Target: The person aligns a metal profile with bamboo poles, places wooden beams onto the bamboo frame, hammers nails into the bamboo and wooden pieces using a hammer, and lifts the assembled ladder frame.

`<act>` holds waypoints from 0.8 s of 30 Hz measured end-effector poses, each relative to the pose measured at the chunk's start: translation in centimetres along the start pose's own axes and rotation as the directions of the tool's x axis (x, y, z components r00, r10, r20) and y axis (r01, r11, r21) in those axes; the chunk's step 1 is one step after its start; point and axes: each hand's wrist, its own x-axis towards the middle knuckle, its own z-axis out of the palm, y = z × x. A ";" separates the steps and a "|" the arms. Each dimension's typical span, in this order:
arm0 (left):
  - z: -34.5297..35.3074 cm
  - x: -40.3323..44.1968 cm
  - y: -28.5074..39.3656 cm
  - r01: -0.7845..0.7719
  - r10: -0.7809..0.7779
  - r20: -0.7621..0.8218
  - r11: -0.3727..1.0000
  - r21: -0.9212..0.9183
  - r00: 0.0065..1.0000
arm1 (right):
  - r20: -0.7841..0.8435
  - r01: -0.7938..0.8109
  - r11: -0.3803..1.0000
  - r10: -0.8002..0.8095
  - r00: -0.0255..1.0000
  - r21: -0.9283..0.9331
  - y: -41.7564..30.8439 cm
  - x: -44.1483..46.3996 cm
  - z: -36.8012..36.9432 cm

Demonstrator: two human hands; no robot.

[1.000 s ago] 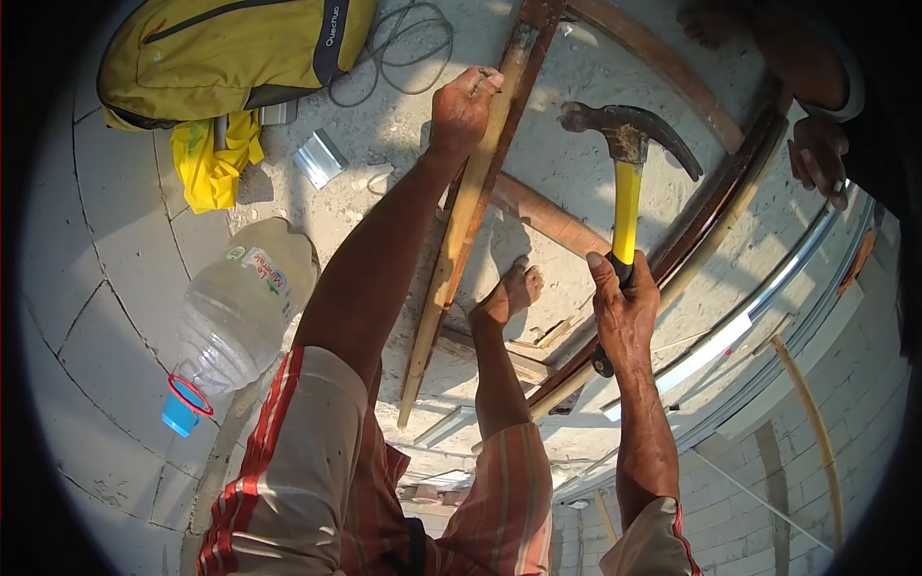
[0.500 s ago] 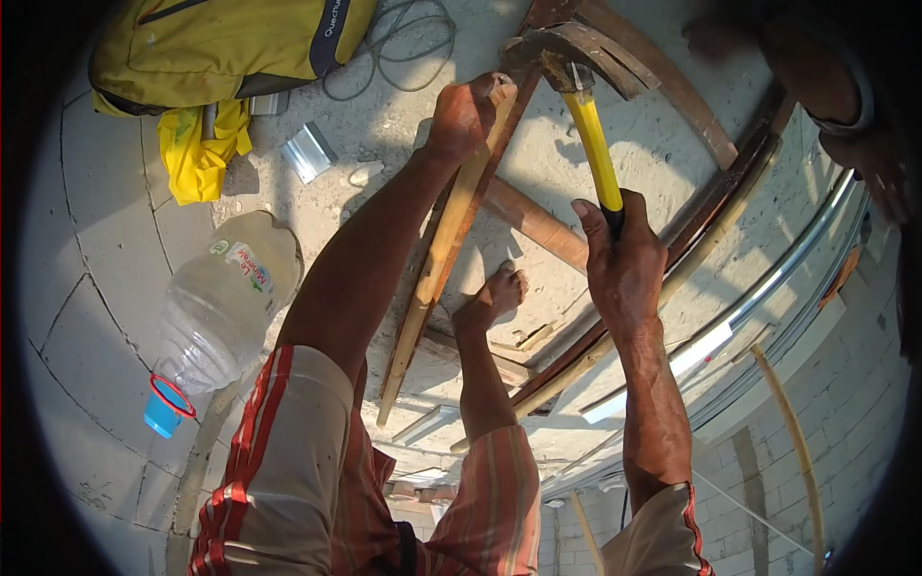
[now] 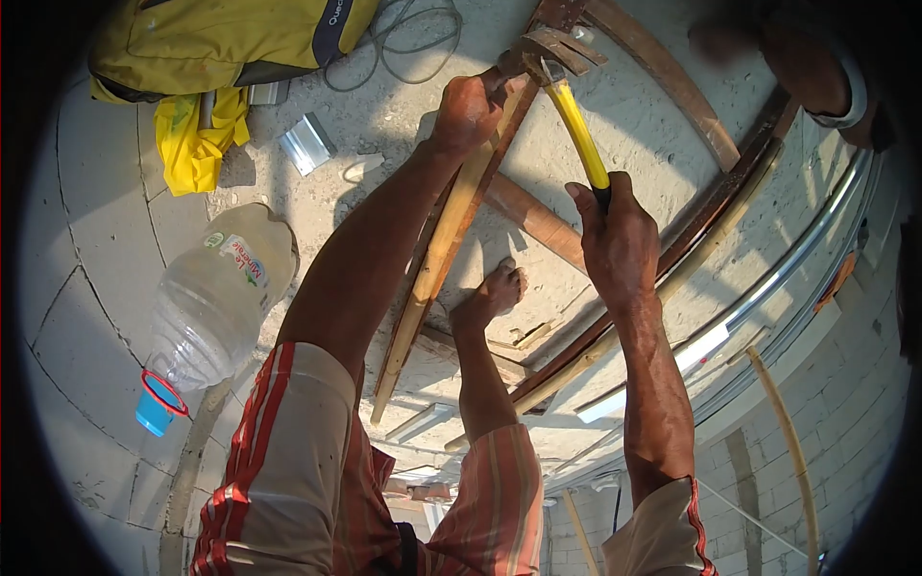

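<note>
Hammer [image 3: 574, 123] has moved nearer the left hand [image 3: 468, 113], fingers closed, contents hidden; probably head-heavy and rigid, hold it low, as the right hand's [image 3: 619, 238] wrapped fingers do.

A pale grey, dusty concrete floor [image 3: 586, 125] is carrying a reddish-brown wooden frame [image 3: 535, 221]. Toward the view's left, a large clear plastic bottle with a blue cap [image 3: 223, 286], a short silver metal channel [image 3: 306, 145], an olive-yellow fabric backpack [image 3: 211, 46] and a looped grey cable [image 3: 378, 48] are resting there.
</note>
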 end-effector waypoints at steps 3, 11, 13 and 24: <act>0.3 0.5 -0.3 -0.017 0.017 0.011 0.999 0.035 1.000 | 0.012 -0.013 1.000 0.013 1.000 -0.025 0.1 0.3 0.1; 0.3 0.5 -0.4 0.018 -0.020 0.021 0.994 0.108 1.000 | 0.026 -0.032 0.998 0.033 0.999 -0.052 0.1 0.3 0.1; 0.2 0.5 -0.5 -0.067 0.067 0.011 0.997 0.028 0.998 | 0.005 -0.010 0.999 0.010 1.000 -0.047 0.2 0.2 0.1; -1.4 -2.2 1.5 0.301 -0.339 0.008 0.824 -0.480 0.941 | -0.022 -0.082 0.994 0.084 0.996 0.066 0.8 -1.1 -0.5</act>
